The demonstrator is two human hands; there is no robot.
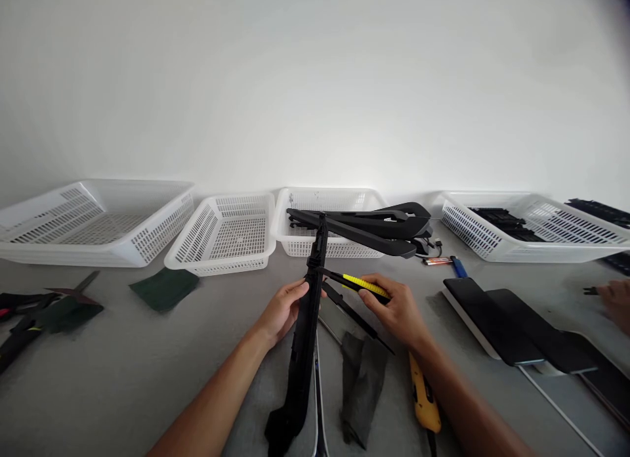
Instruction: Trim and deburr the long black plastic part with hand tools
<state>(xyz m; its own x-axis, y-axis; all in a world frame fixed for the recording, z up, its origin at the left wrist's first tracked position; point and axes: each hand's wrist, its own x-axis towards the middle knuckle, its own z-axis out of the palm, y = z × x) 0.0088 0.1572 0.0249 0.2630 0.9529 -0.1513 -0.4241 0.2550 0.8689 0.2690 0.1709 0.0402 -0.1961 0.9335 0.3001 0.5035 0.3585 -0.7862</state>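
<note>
My left hand [288, 307] is closed around the middle of a long black plastic part [306, 332], which stands lengthwise in front of me with its thick, bent end nearest me. In my right hand [396, 307] is a yellow-and-black utility knife [361, 285]. Its tip meets, or lies very close to, the right edge of the black part just above my left fingers. Below the knife a thin black strip [357, 316] slants over the table. A grey cloth [363, 385] lies between my forearms, and a yellow corded tool [424, 398] rests by my right forearm.
White baskets [221, 263] line the wall; long black parts [388, 228] lie across the middle one. Phones [497, 319] with a white cable are at right. A green sandpaper-like sheet [165, 289] and dark tools [29, 326] lie left. Another person's hand [616, 303] shows far right.
</note>
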